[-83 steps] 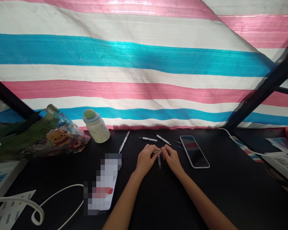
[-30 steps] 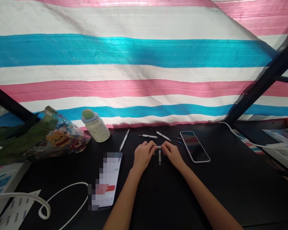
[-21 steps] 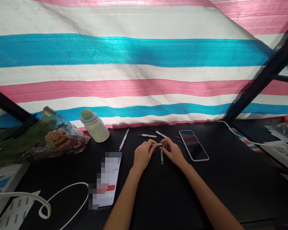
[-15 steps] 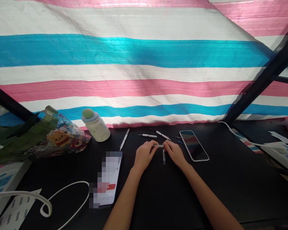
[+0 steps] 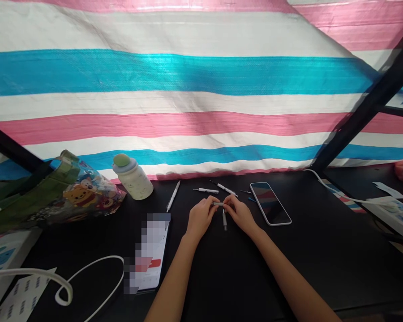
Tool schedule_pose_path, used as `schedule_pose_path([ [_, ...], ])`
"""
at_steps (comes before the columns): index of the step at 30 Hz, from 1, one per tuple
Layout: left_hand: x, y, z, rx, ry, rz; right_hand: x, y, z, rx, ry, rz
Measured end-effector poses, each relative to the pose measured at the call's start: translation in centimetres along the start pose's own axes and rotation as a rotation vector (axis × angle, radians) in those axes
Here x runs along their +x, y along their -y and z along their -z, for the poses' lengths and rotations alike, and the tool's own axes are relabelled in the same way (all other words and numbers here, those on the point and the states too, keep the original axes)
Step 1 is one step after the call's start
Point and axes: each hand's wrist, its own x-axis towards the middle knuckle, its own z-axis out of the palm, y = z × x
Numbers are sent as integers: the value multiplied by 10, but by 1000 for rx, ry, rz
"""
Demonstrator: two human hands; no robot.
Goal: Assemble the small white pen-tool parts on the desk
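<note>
My left hand [image 5: 200, 217] pinches one end of a small grey pen part [image 5: 218, 204] above the black table [image 5: 235, 277]. On its other end are the closed fingertips of my right hand [image 5: 240, 213]. A grey, pen-like piece [image 5: 225, 221] points down toward me just below my right fingertips; whether they touch it I cannot tell. Beyond my hands lie a white pen piece with a thin tip [image 5: 206, 191] and another white pen piece [image 5: 226, 188]. A white pen [image 5: 173, 197] lies to the left of them.
A lit phone [image 5: 154, 255] lies left of my forearm, a dark-screened phone [image 5: 270, 203] right of my hands. Behind stand a pale bottle [image 5: 134, 181] and a printed bag [image 5: 83, 192]. White cables [image 5: 112, 290] loop at the left. A striped sheet [image 5: 201, 103] hangs behind the table.
My right hand has shifted slightly left, closer to my left hand, and the downward-pointing piece has moved left with it. Both hands still grip the small part.
</note>
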Motion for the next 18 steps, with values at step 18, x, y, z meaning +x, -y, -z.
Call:
schedule_pose_path([
  [18,0,-1,0,-55,-49,10,2,6,-1,-23,-76,24],
])
